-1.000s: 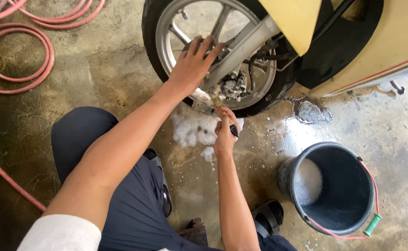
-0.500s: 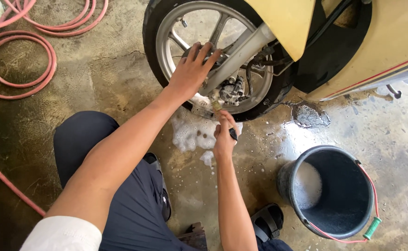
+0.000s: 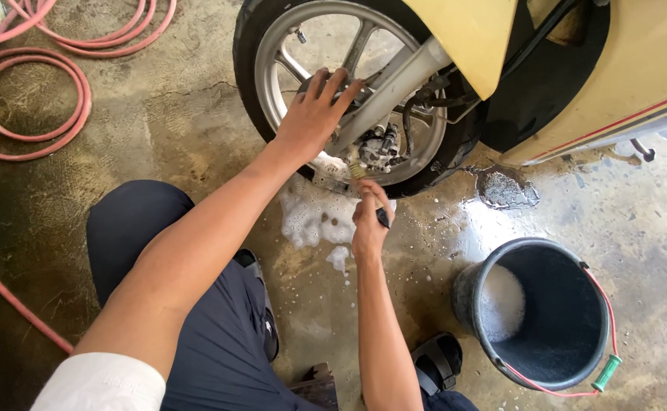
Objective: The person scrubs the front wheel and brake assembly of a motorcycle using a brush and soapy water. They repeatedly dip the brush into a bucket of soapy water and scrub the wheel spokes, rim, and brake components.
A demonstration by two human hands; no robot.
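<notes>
Soapy foam (image 3: 314,217) pooled on wet concrete floor (image 3: 196,137) under silver spoked wheel (image 3: 349,91). Left hand (image 3: 314,114) flat on the rim, fingers (image 3: 332,82) spread, steadying. Right hand (image 3: 368,224) closed around small brush (image 3: 364,179), bristles at the brake caliper (image 3: 379,144). Best worked with short strokes, bristles kept wet, wheel held firm. Dark bucket (image 3: 546,259) with suds just beside; pink hose (image 3: 37,84) coiled well apart.
</notes>
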